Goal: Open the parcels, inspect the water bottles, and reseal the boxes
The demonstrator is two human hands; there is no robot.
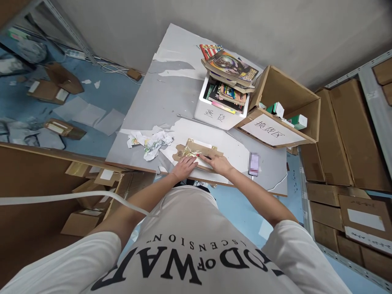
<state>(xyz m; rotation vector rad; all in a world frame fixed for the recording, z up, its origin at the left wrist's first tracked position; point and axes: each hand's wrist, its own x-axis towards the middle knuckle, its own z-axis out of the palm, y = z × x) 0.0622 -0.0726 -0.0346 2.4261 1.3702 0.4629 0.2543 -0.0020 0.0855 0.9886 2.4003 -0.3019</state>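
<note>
A small flat cardboard package (199,145) with shiny yellowish tape lies near the front edge of the table (141,102). My left hand (184,167) rests on its near left part, fingers stretched out and holding nothing. In my right hand (220,164) is a slim red-and-black box cutter (203,157), its red end over the tape. The right fingers are wrapped round it, hiding part of it; the blade is too small to make out. Crumpled printed paper (153,143) lies left of the package.
Behind stand a white bin (214,113) of books and a cardboard box (272,132) with small green-and-white boxes. A phone (254,164) on a cable lies at right. Left below is a large carton (36,171) of parcels; shelves of cartons (324,204) stand right.
</note>
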